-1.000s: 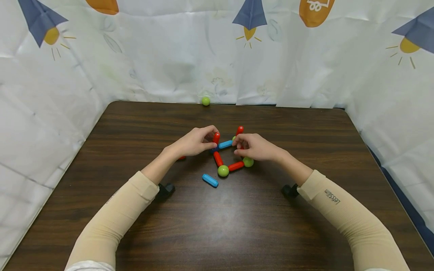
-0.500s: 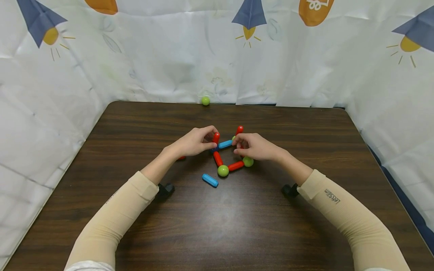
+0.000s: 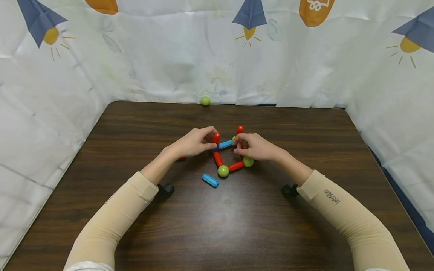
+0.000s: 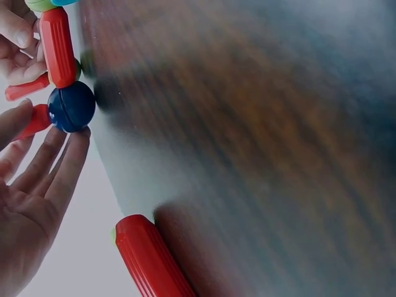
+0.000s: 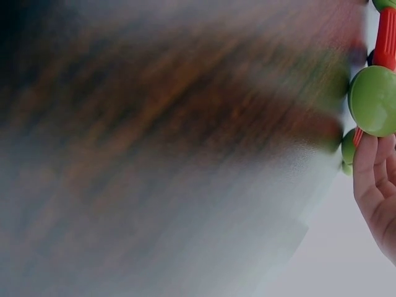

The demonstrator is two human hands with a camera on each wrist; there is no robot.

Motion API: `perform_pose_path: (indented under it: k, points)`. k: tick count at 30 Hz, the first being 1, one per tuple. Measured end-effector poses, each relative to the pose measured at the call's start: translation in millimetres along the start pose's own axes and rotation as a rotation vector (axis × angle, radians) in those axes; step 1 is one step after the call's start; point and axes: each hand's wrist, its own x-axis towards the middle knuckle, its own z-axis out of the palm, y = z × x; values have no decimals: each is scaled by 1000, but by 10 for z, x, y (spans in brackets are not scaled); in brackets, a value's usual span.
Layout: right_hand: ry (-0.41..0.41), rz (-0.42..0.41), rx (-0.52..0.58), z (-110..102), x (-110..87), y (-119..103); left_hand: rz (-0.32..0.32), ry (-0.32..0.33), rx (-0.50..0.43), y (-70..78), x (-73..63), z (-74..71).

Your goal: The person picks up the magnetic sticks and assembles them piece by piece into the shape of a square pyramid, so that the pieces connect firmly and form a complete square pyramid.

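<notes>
Left hand [image 3: 194, 142] pinching a red rod [image 3: 216, 138] at the blue ball [image 4: 73, 106], right hand [image 3: 257, 146] curled by a green ball [image 3: 248, 162], its grip hidden, joined frame [image 3: 236, 166] between them, loose blue rod [image 3: 210, 180] nearer on the desk [image 3: 223, 226].

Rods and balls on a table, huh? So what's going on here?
A person is handling a partly joined frame of rods and balls. The left hand has its grip on an upright red rod at the blue ball. The right hand curls around another red rod, mostly hidden, by a green ball. A blue rod lies apart on the near side; a spare ball sits at the table's far edge.
</notes>
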Motion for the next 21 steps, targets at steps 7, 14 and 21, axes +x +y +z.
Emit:
perform_pose_path:
  k: [7, 14, 21]
  points:
    - [-1, 2, -6, 10, 3, -11, -11, -8, 19, 9, -28, -14]
    - [-3, 7, 5, 18, -1, -23, -19, -12, 20, 16, -47, -15]
    - [-9, 16, 14, 28, 2, -17, -15, -9, 19, 16, -57, -13]
